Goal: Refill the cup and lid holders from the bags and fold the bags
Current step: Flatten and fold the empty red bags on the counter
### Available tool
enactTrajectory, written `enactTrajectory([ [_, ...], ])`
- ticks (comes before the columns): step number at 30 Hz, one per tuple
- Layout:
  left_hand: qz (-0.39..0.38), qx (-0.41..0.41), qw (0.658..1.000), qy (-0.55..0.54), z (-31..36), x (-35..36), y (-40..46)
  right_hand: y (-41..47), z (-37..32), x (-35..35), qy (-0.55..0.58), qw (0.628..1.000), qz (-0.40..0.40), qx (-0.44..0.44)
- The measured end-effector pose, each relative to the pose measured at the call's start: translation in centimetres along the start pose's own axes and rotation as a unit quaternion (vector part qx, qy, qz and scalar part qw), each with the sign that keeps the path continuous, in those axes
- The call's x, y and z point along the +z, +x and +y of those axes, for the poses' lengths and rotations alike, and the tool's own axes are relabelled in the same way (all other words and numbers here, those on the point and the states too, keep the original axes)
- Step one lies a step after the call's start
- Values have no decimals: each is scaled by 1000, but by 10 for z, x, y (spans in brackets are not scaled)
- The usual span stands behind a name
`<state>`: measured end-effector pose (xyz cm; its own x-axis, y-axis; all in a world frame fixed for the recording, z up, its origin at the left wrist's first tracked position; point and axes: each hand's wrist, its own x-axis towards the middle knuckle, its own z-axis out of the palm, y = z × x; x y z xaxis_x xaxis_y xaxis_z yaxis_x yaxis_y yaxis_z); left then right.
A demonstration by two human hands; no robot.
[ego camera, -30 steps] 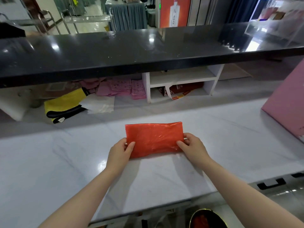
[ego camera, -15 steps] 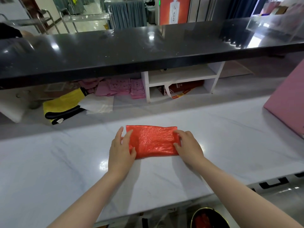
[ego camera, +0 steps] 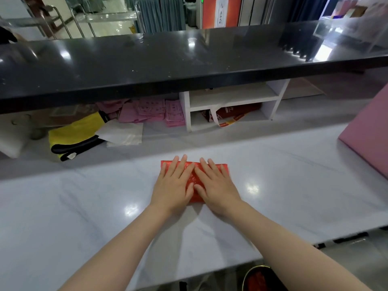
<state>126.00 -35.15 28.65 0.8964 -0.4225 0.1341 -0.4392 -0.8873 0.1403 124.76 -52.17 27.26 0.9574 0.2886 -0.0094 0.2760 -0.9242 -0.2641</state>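
**Count of things on and under the counter**

Two hands, left hand (ego camera: pixel 174 185) and right hand (ego camera: pixel 216 185). One red bag (ego camera: pixel 222 168), folded. One pink board (ego camera: pixel 369 139) at the right edge. One white shelf unit (ego camera: pixel 231 106) with one red tote (ego camera: pixel 235 113) in it. One yellow cloth (ego camera: pixel 73 133). One white sheet (ego camera: pixel 123 132). Pink papers (ego camera: pixel 151 111): perhaps three or four stacks, too jumbled to count surely.

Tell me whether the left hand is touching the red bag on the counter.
Touching. The head view shows the left hand lying flat with straight fingers on top of the folded red bag, pressing it to the white counter beside the right hand.
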Motion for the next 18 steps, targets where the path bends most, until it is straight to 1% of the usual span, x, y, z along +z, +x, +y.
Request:
enactTrajectory([
  [2,-39,-32,999,6,-6,15,-1,1,3,8,-16,1000,-20,2],
  [4,-59,-57,997,-6,-11,26,-5,1,6,14,-24,999,-33,-2],
  [14,-73,-74,994,-16,-11,36,-3,7,12,19,3,1000,-31,-1],
  [18,-91,-83,992,-23,-10,34,1,11,14,17,6,999,-33,2],
])
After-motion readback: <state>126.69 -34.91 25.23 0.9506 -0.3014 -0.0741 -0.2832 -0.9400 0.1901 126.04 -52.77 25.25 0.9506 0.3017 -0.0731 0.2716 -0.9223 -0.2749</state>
